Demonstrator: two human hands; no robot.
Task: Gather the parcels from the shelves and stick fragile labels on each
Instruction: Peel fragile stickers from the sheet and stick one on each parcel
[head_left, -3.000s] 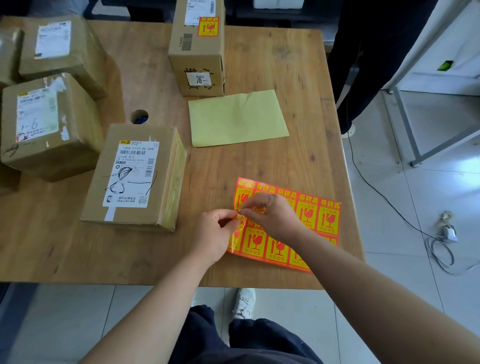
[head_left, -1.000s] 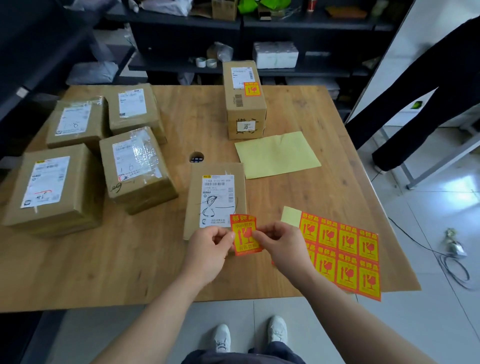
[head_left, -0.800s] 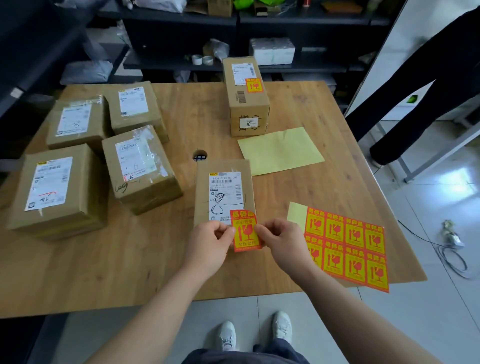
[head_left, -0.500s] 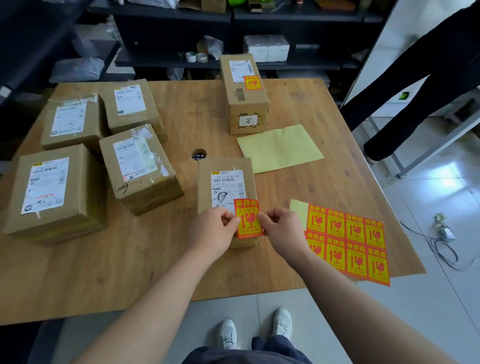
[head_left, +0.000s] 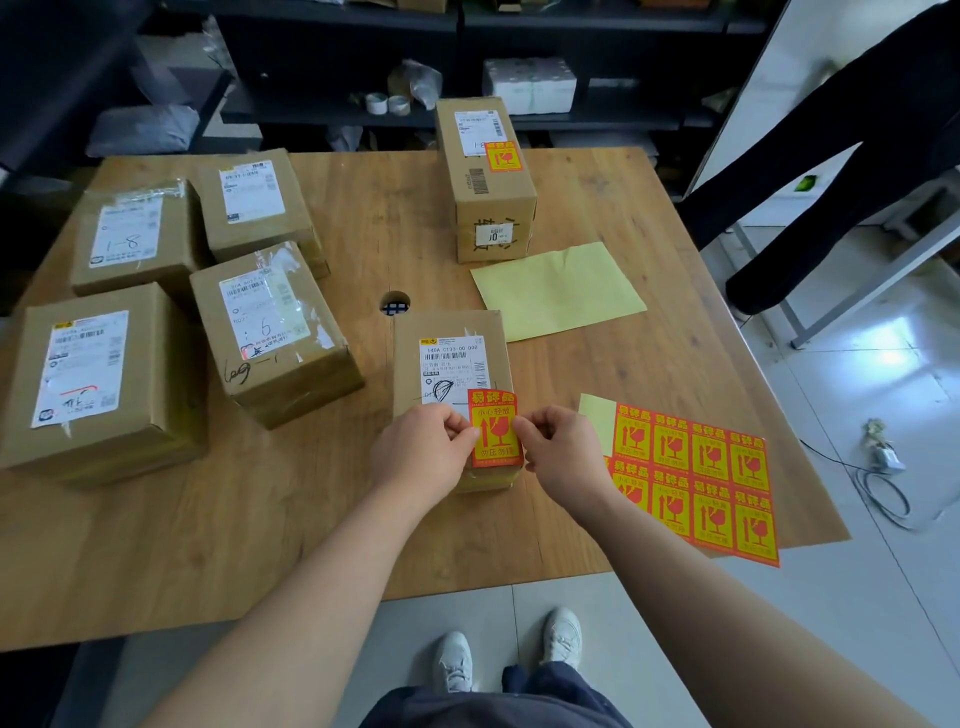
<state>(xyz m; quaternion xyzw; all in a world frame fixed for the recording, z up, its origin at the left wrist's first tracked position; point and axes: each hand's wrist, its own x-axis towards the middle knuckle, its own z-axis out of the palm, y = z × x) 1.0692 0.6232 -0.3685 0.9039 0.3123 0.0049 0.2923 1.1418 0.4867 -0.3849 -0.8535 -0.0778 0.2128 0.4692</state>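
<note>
2 hands on 1 fragile label (head_left: 493, 428), left hand (head_left: 423, 454) and right hand (head_left: 563, 454) fingers pinching its edges, over nearest parcel (head_left: 447, 338), sticker sheet (head_left: 696, 480) just right

Red-and-yellow fragile label (head_left: 493, 430), brown parcel (head_left: 449, 358), pale yellow paper (head_left: 558, 291)

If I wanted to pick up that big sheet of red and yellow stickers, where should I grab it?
Probably the sticker sheet's near right corner, coming from the table's front edge: that corner hangs past the edge, so fingers could slip under the flat sheet there.
</note>
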